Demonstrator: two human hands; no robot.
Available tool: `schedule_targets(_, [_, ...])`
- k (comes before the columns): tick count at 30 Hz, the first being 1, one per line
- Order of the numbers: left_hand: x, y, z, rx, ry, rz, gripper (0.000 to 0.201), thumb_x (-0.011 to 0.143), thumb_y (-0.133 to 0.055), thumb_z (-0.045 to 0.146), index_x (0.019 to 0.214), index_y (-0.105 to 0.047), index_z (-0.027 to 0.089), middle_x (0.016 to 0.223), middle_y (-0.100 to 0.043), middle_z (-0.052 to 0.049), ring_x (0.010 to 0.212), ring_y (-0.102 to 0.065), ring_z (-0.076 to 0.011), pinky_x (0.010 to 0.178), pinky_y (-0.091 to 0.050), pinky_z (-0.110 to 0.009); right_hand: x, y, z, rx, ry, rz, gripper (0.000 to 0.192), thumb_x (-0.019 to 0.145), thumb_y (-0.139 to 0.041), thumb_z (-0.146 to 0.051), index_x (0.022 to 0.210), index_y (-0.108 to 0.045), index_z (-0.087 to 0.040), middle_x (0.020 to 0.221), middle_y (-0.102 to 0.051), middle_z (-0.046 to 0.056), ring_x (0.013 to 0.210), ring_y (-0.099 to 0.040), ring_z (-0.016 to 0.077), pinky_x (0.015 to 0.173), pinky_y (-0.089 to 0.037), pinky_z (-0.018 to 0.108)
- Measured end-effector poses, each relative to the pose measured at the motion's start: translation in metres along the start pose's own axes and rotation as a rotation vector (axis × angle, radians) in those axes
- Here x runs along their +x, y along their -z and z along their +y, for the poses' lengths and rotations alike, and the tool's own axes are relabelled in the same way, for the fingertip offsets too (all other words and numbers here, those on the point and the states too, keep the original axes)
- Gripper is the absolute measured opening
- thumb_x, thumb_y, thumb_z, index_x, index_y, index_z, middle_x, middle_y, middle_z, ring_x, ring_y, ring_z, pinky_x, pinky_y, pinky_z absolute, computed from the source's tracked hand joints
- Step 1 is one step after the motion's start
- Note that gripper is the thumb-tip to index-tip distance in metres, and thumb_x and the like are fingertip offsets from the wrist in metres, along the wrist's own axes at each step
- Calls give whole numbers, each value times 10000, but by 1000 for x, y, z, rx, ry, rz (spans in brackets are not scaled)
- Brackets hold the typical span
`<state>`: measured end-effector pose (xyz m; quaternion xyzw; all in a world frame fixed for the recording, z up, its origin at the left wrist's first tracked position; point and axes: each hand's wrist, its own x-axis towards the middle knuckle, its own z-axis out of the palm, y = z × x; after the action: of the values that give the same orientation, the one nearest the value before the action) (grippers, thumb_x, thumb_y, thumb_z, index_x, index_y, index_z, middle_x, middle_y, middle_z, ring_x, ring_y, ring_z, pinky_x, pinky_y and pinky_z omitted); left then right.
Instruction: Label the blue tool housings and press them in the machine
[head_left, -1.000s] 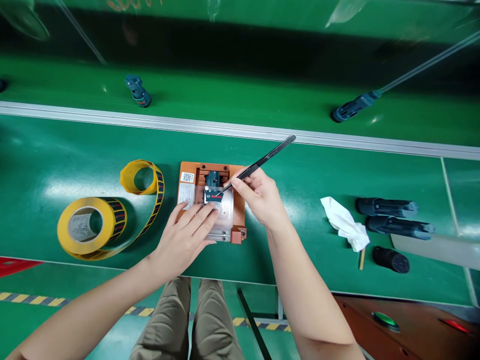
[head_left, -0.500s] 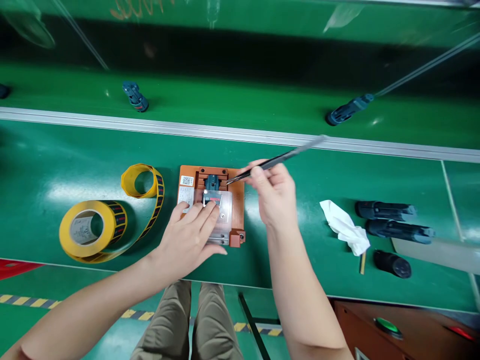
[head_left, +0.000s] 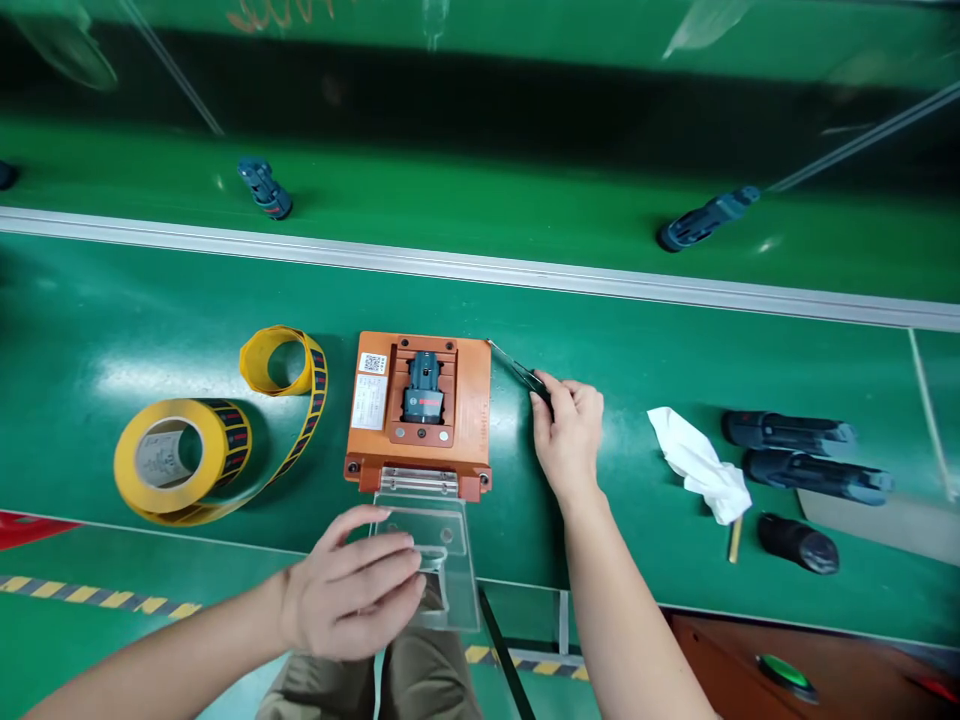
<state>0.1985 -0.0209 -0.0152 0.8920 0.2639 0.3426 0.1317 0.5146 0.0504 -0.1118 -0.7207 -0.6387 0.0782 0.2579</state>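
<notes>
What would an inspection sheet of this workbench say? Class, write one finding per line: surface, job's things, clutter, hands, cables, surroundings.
Surface: green bench, glossy, with a metal rail along its far side.
Job's things: orange fixture holding a dark part; clear hinged cover swung open toward the person; tweezers beside the fixture.
Clutter: yellow label roll on the left; white cloth and three dark parts on the right.
Hands: left hand on the clear cover; right hand grips the tweezers.
Cables: nothing seen.
Surroundings: two dark parts on the belt beyond the rail; green button lower right.
</notes>
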Motion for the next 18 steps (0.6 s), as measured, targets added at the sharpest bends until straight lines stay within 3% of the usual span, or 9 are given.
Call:
schedule_targets(3, [-23, -5, 3, 23, -36, -217, 215, 863, -656, 87, 1047, -715, 178, 1083, -768, -30, 1135, -665, -176, 1157, -446, -411, 5, 2, -8, -3, -15, 60, 429, 967, -462, -377, 1343, -583, -210, 1061, -536, 144, 1020, -496, 310, 899, -438, 532])
schedule_targets(6, [-37, -13, 1, 26, 40, -327, 305, 885, -691, 244, 1180, -679, 167, 1152, -757, -42, 1209, -631, -175, 1207, -365, -361, 7, 14, -34, 64, 63, 26, 473, 968, -476, -401, 1431, -510, -311, 1234, -496, 142, 1186, -448, 339, 1008, -358, 590])
schedule_targets(9, [-41, -19, 2, 34, 151, -175, 445, 849, -727, 339, 1265, -633, 212, 1123, -755, -77, 1216, -622, -233, 1190, -377, -474, 4, 23, -65, 240, 329, -243, 401, 992, -427, -434, 1370, -562, -439, 1349, -460, 71, 1271, -400, 320, 1082, -304, 573])
schedule_targets(11, [-37, -24, -1, 74, 289, -51, 564, 858, -699, 334, 1388, -531, 243, 1209, -710, -121, 1280, -570, -293, 1159, -380, -564, 3, 22, -78, 341, 434, -382, 379, 1000, -400, -464, 1323, -600, -467, 1383, -443, 44, 1285, -375, 316, 1102, -295, 574])
schedule_targets(14, [-27, -34, -13, 91, 461, -41, 670, 901, -613, 326, 1512, -349, 245, 1384, -584, -173, 1373, -478, -341, 1143, -358, -590, 5, 13, -83, 404, 439, -453, 374, 998, -396, -490, 1297, -619, -471, 1400, -434, 42, 1292, -346, 317, 1115, -294, 583])
schedule_targets(18, [-23, -45, -28, 69, 452, -45, 616, 906, -578, 291, 1489, -381, 251, 1344, -593, -153, 1322, -533, -323, 1148, -318, -545, 14, 2, -77, 426, 437, -479, 374, 994, -381, -520, 1269, -633, -489, 1380, -435, 40, 1292, -342, 310, 1123, -297, 580])
